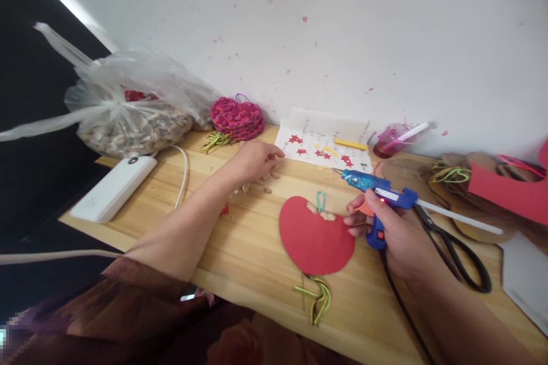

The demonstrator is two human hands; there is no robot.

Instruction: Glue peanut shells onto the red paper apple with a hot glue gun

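Note:
My right hand (402,234) is wrapped round a blue hot glue gun (377,189), fingers at its orange trigger. A white glue stick (462,217) sticks out behind it, and the nozzle points left. Below lies a red apple-shaped paper cutout (317,236) with a blue loop (321,202), a green-and-yellow tassel (319,299) and several pale shells (327,216) along its top. My left hand (257,161) reaches over a small pile of pale shells (257,185), thumb and forefinger apart. Its other fingers are partly hidden, and nothing shows held.
Plastic bags of shells (132,125) and a white power bank (113,188) stand left. Magenta shell-covered pieces (237,118) sit by the wall. A paper sheet (295,151) bears red stars. A cup of red liquid (387,145) and black scissors (482,282) lie right.

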